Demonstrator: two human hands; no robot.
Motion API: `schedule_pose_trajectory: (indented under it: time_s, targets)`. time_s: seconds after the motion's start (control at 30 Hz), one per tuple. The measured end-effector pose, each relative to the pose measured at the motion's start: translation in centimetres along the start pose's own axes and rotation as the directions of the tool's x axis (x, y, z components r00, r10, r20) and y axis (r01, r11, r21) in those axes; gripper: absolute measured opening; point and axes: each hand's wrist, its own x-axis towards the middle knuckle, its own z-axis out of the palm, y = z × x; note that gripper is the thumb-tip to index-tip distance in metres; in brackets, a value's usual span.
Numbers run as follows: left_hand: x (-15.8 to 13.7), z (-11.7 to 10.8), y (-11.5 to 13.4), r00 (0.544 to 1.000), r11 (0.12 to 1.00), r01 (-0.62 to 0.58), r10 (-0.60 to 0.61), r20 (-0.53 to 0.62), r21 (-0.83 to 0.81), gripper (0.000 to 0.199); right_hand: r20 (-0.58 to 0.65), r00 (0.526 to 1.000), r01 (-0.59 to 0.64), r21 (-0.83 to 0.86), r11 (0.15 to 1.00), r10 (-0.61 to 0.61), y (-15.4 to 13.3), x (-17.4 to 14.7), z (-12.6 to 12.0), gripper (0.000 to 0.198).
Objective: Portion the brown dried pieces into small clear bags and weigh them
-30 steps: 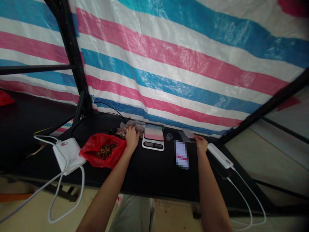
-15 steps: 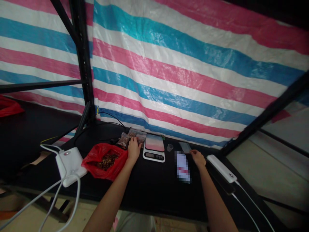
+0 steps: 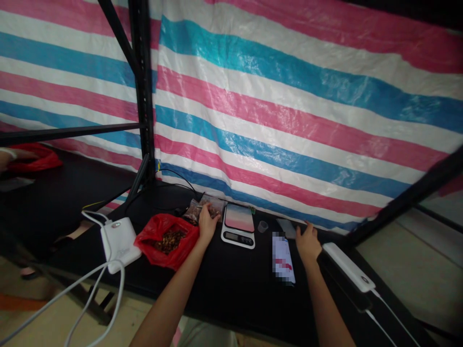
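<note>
Flanking edge of scale (image 3: pixel 239 224), left hand (image 3: pixel 207 229)

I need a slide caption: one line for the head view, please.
Left hand at the filled bags, right hand by a flat bag, scale and cup between.

Black tabletop (image 3: pixel 231 294); clock centred on white scale (image 3: pixel 239 222) lying there. 9 o'clock: open red bag (image 3: pixel 170 260) of brown pieces (image 3: pixel 170 240), white box (image 3: pixel 122 241) farther out. 10 o'clock: small filled clear bags (image 3: pixel 193 210), just beside scale. 3 o'clock: small clear cup (image 3: pixel 263 226) near scale, flat clear bag (image 3: pixel 287 228) beyond. 4 o'clock: blurred phone (image 3: pixel 284 259); farther, white power bank (image 3: pixel 348 266) beside dark slab (image 3: pixel 347 285). Second black surface (image 3: pixel 87 178), toward 10 o'clock: another red bag (image 3: pixel 39 163).
</note>
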Motion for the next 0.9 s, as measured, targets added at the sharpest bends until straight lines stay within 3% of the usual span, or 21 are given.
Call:
schedule_pose_trajectory:
  time_s: [0.1,0.2,0.33,0.43,0.53,0.63,0.7,0.77,0.83,0.9]
  targets:
    - [-0.3,-0.1,1.3,0.987,0.989,-0.110,0.097,-0.128,-0.102,0.047,0.024,0.979,0.185,0.292,0.938,-0.201,-3.7,-1.7,-0.2,0.040]
    - [-1.4,0.3,2.9,0.985,0.959,-0.164,0.146,-0.093,-0.230,0.054,0.093,0.894,0.289,0.627,0.724,-0.437,-8.6,-4.2,0.6,0.042]
    - [-3.2,1.2,4.2,0.949,0.897,-0.213,0.284,0.135,-0.386,0.071,0.229,0.765,0.105,0.878,0.467,-0.602,-13.8,-7.2,2.6,0.050]
    - [-3.6,1.1,4.5,0.919,0.881,-0.193,0.317,0.235,-0.432,0.078,0.269,0.751,-0.068,0.940,0.335,-0.603,-15.2,-7.7,3.4,0.051]
    - [-3.0,0.2,4.4,0.918,0.869,-0.157,0.303,0.254,-0.469,0.057,0.248,0.743,-0.056,0.949,0.311,-0.621,-14.5,-7.2,3.2,0.051]
    - [-2.1,-0.6,4.4,0.906,0.898,-0.160,0.298,0.299,-0.410,0.022,0.147,0.691,0.148,0.930,0.337,-0.708,-13.1,-6.7,2.7,0.045]
    - [-2.0,-0.7,4.3,0.871,0.924,-0.135,0.282,0.402,-0.358,0.022,0.111,0.668,0.275,0.882,0.382,-0.736,-12.5,-6.5,2.3,0.041]
    - [-2.2,-0.6,4.2,0.804,0.932,-0.087,0.274,0.527,-0.352,0.025,0.113,0.653,0.340,0.840,0.423,-0.749,-12.3,-6.6,2.0,0.038]
    - [-2.5,-0.4,4.2,0.737,0.928,-0.054,0.286,0.613,-0.367,0.028,0.121,0.622,0.345,0.845,0.409,-0.774,-12.4,-7.0,1.7,0.038]
    - [-2.8,-0.3,4.4,0.720,0.932,-0.042,0.278,0.636,-0.359,0.032,0.132,0.607,0.287,0.883,0.371,-0.783,-12.7,-7.4,1.4,0.042]
